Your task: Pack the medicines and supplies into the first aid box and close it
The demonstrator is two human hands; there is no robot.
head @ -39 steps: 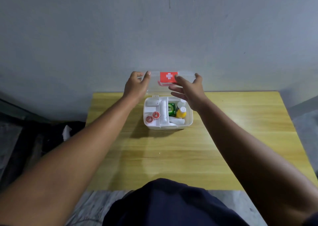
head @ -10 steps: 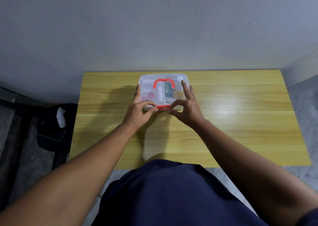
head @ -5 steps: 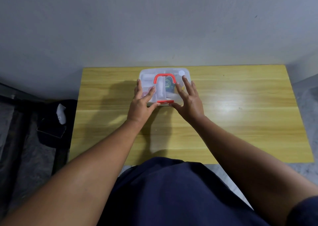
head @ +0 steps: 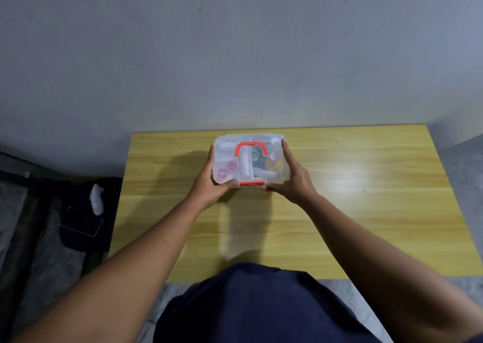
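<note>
The clear plastic first aid box (head: 251, 159) with a red handle (head: 251, 149) sits closed on the yellow wooden surface (head: 339, 186) — left hand (head: 209, 186) and right hand (head: 292, 178) grasp its sides; inside, a dark green label's writing is unreadable.

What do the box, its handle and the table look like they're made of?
Box: probably translucent plastic, slightly frosted, since the contents show through hazily. Handle: red-orange, opaque, likely plastic too. Table: yellowish wood grain with a glossy glare patch; solid wood or laminate can't be told.

Head camera looks steeply down, seemingly from close above, at table (head: 339, 212).
</note>
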